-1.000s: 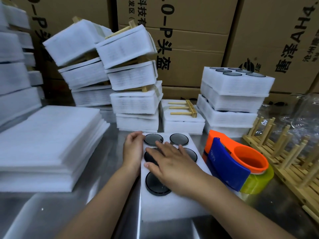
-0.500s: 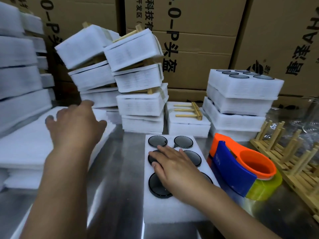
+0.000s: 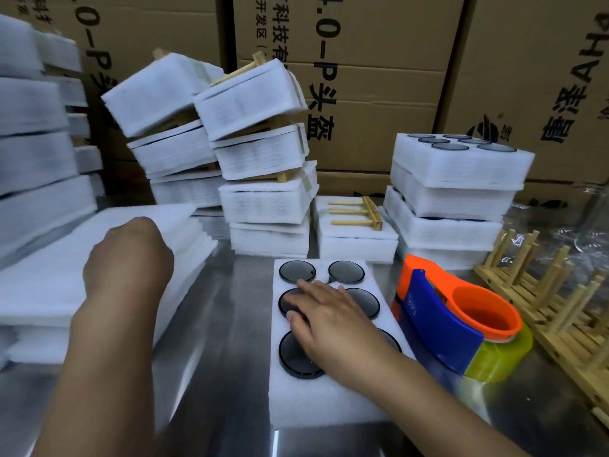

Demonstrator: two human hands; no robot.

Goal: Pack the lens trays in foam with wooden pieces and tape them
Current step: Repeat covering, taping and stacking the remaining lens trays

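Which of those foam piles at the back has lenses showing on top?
The right pile, behind the tape dispenser; the other piles show only foam or wood.

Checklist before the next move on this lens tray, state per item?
1. Lens tray steadied: ok, the right hand lies flat on it.
2. Lenses seated: ok for the far two; cannot tell for those under the hand.
3. Left hand gripping a sheet from the foam sheet stack: cannot tell, its fingers are hidden.
4. Tape dispenser close by: ok, it stands just right of the tray.
5. Wooden piece available: ok, one lies on the foam block behind the tray.
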